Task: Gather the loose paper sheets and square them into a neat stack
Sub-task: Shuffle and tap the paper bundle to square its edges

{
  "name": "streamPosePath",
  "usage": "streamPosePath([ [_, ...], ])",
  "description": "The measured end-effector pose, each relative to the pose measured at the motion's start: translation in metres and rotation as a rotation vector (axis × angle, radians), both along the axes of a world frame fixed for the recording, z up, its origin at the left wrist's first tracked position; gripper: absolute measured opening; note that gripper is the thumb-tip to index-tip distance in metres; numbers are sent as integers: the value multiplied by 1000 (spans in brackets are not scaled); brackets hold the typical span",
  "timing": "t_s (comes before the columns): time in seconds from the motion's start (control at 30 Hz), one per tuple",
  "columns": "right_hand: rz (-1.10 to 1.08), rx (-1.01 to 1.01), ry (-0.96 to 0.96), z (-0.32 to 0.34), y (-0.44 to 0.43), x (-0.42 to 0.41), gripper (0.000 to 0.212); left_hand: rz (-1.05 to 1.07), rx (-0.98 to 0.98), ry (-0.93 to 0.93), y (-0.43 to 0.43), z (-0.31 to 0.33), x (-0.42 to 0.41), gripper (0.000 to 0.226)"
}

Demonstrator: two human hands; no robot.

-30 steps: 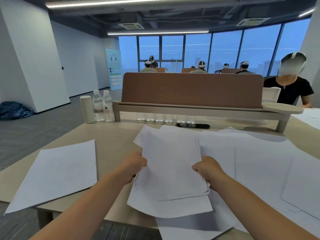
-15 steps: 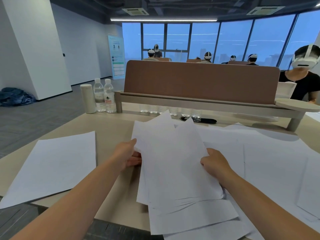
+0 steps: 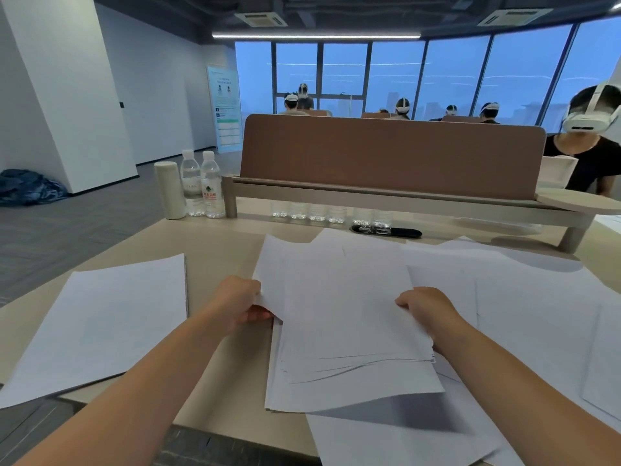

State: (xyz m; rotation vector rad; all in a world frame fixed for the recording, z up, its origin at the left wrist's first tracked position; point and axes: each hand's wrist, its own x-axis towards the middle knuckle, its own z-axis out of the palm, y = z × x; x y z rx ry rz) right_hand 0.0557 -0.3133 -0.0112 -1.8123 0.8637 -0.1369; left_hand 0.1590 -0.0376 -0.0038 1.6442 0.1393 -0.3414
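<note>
Both hands gripped the bundle (image 3: 349, 317) by its sides, left hand (image 3: 240, 302) pinching the left edge and right hand (image 3: 428, 309) clamped on the right edge, sheets fanned unevenly and lifted a bit off the table (image 3: 215, 250). More loose sheets (image 3: 524, 297) lay underneath and to the right. A neat stack (image 3: 100, 324) sat left. Farther back stood bottles (image 3: 205, 185) and a divider (image 3: 389, 156).
</note>
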Motion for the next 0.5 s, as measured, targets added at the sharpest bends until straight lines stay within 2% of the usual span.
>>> streamPosePath([
  [0.1, 1, -34, 37, -1, 2, 2, 20, -17, -60, 13, 3, -2, 2, 11],
  [0.2, 16, -69, 62, 1, 3, 3, 25, -27, -33, -6, 5, -3, 2, 6],
  [0.3, 14, -69, 79, 0, 1, 3, 20, -59, 30, -38, 3, -4, 0, 22],
  [0.37, -7, -40, 54, -2, -1, 0, 8, -74, 36, -62, 0, -4, -1, 30],
  [0.43, -56, 40, 5, -3, -1, -6, 24, -97, 12, -67, 1, -3, -2, 33],
  [0.5, -81, 90, -3, -1, 0, -10, 26, -131, 6, -52, 3, -2, -2, 35],
])
